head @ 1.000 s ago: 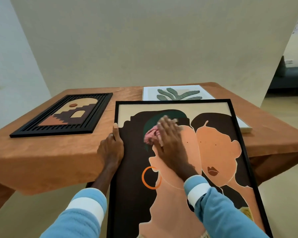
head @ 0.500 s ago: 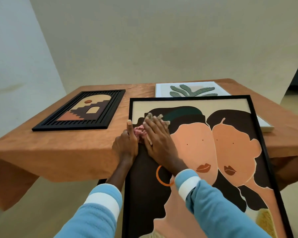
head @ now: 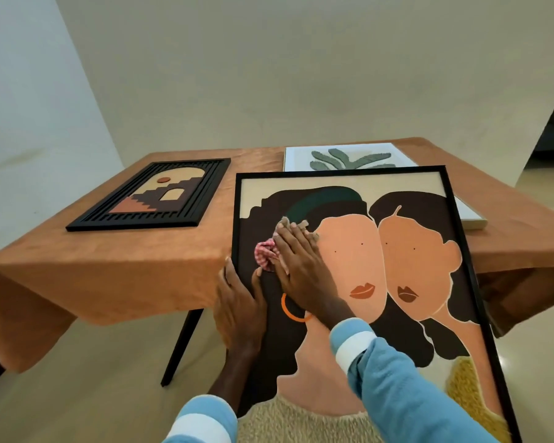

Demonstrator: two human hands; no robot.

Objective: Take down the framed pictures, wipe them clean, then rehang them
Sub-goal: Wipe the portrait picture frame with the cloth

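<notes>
Our left hand (head: 239, 302) grips the left edge of the portrait (head: 406, 251), which leans on the table (head: 125, 270). Our right hand (head: 301, 266), fingers straight, presses the cloth (head: 264, 252) on its upper left. We judge ourselves mid-wipe, and next we should sweep rightward. Beyond lie the arch picture (head: 154, 195) and the leaf picture (head: 349, 159).

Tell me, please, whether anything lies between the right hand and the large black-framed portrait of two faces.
Only the pink checked cloth, pressed under the right hand on the black-framed portrait, upper left; nothing else visible.

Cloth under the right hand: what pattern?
The cloth is pink-and-white gingham, clearest in the head view.
</notes>
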